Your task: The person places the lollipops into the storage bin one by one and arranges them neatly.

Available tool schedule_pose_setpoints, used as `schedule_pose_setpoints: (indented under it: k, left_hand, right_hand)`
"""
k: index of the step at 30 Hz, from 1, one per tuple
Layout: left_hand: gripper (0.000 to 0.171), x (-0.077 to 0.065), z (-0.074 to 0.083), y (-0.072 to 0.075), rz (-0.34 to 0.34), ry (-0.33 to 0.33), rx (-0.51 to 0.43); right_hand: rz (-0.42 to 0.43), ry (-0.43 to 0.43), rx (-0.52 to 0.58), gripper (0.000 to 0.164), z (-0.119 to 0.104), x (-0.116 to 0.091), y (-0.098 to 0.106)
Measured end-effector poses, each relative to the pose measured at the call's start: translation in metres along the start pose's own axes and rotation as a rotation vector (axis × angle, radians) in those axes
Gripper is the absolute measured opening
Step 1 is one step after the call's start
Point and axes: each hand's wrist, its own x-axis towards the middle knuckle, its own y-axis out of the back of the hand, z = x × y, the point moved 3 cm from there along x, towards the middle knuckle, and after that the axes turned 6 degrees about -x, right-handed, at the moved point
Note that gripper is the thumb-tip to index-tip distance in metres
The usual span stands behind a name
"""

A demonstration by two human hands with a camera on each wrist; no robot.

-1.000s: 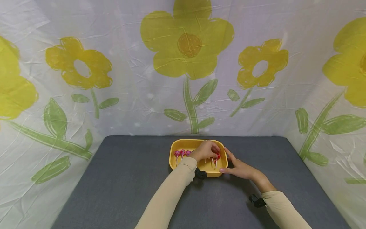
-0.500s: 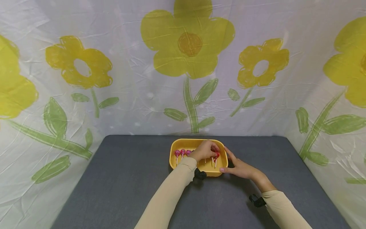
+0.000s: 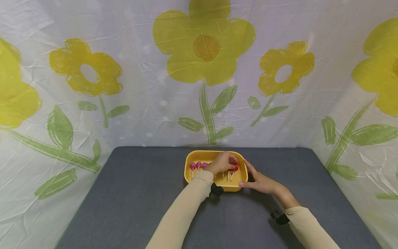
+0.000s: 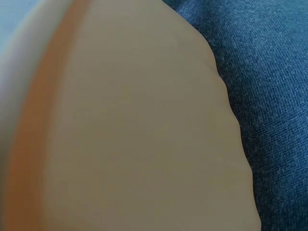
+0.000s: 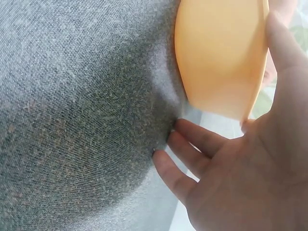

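Observation:
In the head view, a yellow tray point(image 3: 237, 181) stands on the dark table and holds several lollipops. My left hand point(image 3: 222, 163) reaches over its middle and pinches a red lollipop point(image 3: 236, 168) near its right end, white stick pointing toward me. Pink lollipops point(image 3: 198, 165) lie in a row at the tray's left, partly hidden behind that hand. My right hand point(image 3: 262, 183) rests against the tray's right end, thumb on the rim, fingers extended along its side. In the right wrist view, the fingertips point(image 5: 163, 159) of that hand reach down to the table.
The dark grey table point(image 3: 140, 207) runs back to a white curtain point(image 3: 140, 114) printed with yellow flowers. A beige sleeve point(image 4: 144, 125) fills most of the left wrist view and hides the left hand there.
The red lollipop has shifted slightly left with the left hand's fingers, and its stick is more tilted. The right hand and the tray stay in place.

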Motion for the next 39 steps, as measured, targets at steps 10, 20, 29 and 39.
schedule_pose_setpoints:
  k: [10,20,29,39]
  left_hand:
    - [0.021,0.0,0.0,0.001,-0.002,0.005,-0.067]
    - [0.019,0.0,0.004,0.01,0.002,0.018,-0.086]
    - [0.02,-0.003,0.0,0.01,-0.01,0.084,-0.109]
    - [0.017,-0.001,-0.001,0.005,-0.01,0.065,-0.147]
  right_hand:
    - [-0.008,-0.018,-0.012,0.107,0.001,0.0,0.001]
    - [-0.002,-0.025,-0.015,0.106,-0.002,-0.001,0.001]
    - [-0.003,-0.033,-0.017,0.106,-0.003,-0.001,0.001]
    - [0.001,-0.024,-0.023,0.106,-0.003,-0.001,0.0]
